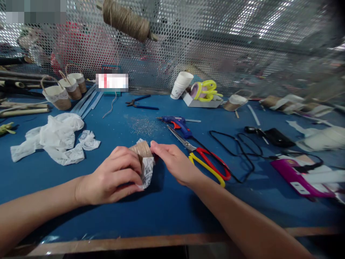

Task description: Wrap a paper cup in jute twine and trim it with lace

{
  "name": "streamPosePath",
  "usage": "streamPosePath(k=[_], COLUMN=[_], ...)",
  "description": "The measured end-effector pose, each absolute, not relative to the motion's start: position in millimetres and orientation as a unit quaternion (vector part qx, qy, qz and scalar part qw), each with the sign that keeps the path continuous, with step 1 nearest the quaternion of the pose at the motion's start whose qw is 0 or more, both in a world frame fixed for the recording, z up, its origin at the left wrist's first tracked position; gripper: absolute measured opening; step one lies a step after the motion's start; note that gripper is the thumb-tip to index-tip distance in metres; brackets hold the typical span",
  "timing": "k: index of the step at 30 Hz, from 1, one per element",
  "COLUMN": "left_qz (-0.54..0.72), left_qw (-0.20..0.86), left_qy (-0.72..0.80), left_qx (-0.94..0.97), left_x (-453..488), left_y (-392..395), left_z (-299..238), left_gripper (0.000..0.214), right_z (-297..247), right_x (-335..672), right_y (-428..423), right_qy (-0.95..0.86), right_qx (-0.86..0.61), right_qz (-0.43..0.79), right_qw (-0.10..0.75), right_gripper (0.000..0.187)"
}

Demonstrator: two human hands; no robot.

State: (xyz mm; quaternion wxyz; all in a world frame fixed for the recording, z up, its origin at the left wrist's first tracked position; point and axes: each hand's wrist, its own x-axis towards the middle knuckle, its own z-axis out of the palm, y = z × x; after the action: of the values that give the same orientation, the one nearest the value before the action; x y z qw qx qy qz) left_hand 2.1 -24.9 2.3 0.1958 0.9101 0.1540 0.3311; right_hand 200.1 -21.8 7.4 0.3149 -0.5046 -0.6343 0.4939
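My left hand (115,176) is wrapped around a small twine-covered cup (142,149) tipped on its side above the blue table. White lace (147,172) hangs along the cup's edge on the side toward my right hand. The fingers of my right hand (172,158) are pinched at the cup's right end; whether they grip the lace or the rim is hidden. Just beyond my right hand lie scissors (201,153) with one red and one yellow handle, and a blue hot glue gun (178,123).
Loose white lace (59,136) lies at left, below finished little baskets (58,96). Pliers (142,102), stacked paper cups (182,84) and a white box (202,102) stand farther back. A black cord (242,153) and a purple power strip (291,176) occupy the right. A twine spool (125,19) hangs above.
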Motion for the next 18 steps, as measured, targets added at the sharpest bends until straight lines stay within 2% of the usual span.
streamPosePath(k=[3,5,7,9,11,14,18], left_qz=[0.232,0.209,0.264,0.349,0.369,0.307,0.288], left_qw=[0.208,0.215,0.202,0.167,0.145,0.235,0.338], left_qy=[0.124,0.098,0.127,0.232,0.340,0.378,0.399], left_qx=[0.942,0.949,0.935,0.893,0.853,0.841,0.802], left_x=[0,-2,-3,-4,-4,-2,1], left_y=[-30,-30,-28,-22,-15,-8,-7], left_z=[7,9,8,4,-1,-8,-12], left_gripper=[0.010,0.015,0.019,0.023,0.040,0.062,0.057], right_z=[7,7,8,8,8,11,21], right_x=[202,203,205,205,204,202,213], right_y=[-20,-19,-17,-18,-19,-22,-12], right_qy=[-0.639,-0.640,-0.632,-0.620,-0.617,-0.646,-0.704], right_qx=[-0.513,-0.513,-0.509,-0.500,-0.484,-0.460,-0.482], right_qz=[0.480,0.476,0.483,0.496,0.503,0.491,0.407], right_qw=[0.314,0.316,0.329,0.347,0.363,0.360,0.325], right_gripper=[0.036,0.032,0.030,0.027,0.025,0.025,0.031])
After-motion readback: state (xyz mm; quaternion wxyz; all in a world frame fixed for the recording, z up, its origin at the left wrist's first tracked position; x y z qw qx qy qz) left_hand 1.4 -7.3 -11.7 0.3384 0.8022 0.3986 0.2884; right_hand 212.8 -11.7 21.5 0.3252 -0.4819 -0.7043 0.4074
